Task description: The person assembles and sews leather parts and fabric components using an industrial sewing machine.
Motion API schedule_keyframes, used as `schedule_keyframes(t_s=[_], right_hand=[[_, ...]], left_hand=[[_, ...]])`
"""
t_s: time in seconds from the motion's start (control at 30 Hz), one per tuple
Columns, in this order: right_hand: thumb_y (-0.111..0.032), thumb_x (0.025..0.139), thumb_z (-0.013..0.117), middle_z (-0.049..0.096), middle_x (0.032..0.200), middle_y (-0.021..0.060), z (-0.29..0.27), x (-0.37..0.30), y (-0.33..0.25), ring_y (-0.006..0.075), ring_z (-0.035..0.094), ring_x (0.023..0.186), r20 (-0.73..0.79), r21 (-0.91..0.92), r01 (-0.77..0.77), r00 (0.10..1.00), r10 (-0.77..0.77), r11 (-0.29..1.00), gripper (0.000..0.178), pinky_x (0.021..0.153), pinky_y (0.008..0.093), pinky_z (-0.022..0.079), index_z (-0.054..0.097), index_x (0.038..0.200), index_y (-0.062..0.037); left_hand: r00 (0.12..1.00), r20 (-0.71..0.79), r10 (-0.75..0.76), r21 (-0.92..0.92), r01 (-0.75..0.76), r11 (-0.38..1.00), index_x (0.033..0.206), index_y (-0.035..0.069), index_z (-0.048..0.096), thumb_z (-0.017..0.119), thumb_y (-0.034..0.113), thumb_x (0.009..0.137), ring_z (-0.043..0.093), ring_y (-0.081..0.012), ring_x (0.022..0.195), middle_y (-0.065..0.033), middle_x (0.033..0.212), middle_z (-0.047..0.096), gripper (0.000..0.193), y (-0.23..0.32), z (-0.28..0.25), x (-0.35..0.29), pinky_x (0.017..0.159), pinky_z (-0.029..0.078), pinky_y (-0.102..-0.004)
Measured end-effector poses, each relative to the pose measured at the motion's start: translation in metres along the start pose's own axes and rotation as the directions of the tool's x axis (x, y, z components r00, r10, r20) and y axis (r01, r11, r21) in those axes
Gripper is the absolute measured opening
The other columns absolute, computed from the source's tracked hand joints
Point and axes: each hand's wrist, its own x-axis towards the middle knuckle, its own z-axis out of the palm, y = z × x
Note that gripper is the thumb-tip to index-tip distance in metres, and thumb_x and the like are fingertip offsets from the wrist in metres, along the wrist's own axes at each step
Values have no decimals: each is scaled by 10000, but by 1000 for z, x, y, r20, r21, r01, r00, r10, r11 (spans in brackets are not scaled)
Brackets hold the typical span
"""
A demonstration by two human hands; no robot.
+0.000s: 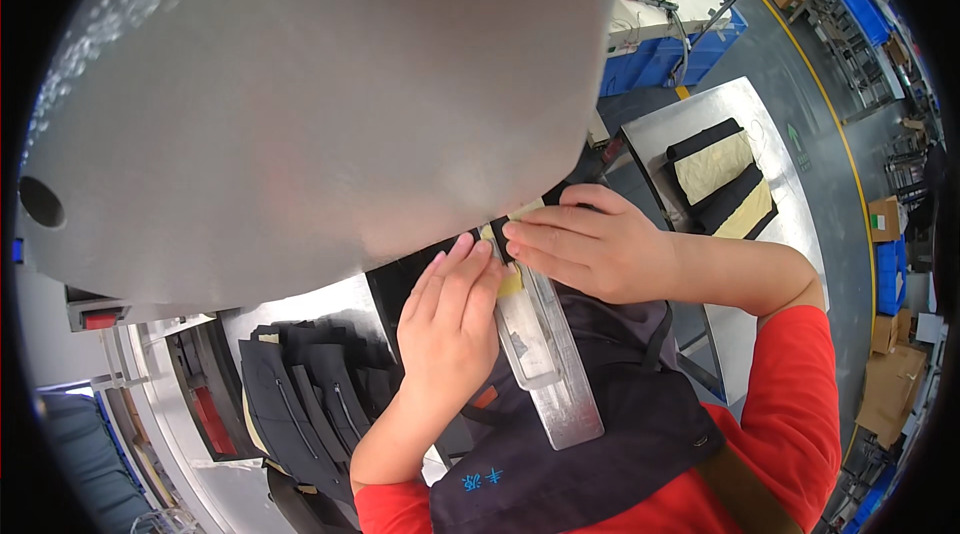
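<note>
My left hand (450, 319) lies with its fingers stretched out and close together, tips at the edge of some black fabric under a large grey machine housing (330, 94). Opposite it, my right hand (605, 249) reaches in from the right, its fingers extended and their tips on the black and pale-yellow material. Between both hands runs a narrow metal plate (570, 409) with a raised frame on top, pointing toward me. A small yellow patch (510, 282) shows on it beside my left fingers. The housing hides whatever lies beyond my fingertips.
Black pieces with zips (290, 404) are stacked on a metal surface at the left. To the right, a metal table (790, 224) bears black pieces with pale-yellow backing (715, 169). Farther off stand a blue crate (670, 64) and cardboard boxes (895, 389). The housing overhangs my hands closely.
</note>
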Motion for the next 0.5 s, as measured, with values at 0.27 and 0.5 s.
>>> schedule_keyframes(t_s=[0.27,0.5], right_hand=[[-131,767,550,604,1108,66,5,9,20,175,564,1017,11,-8,8,1000,-8,1000,279,898,354,423,624,1016,-29],[-119,755,550,605,1103,56,12,17,34,167,560,1006,-7,-33,6,1000,-6,999,290,915,360,413,617,1023,-31]], left_hand=[[999,23,-46,-58,47,997,954,13,588,520,-113,638,615,-302,997,-110,1029,613,346,-10,3,13,859,510,-381],[988,23,-154,-44,155,987,1011,23,596,511,-112,683,629,-277,865,-104,981,642,365,-23,12,10,747,504,-361]])
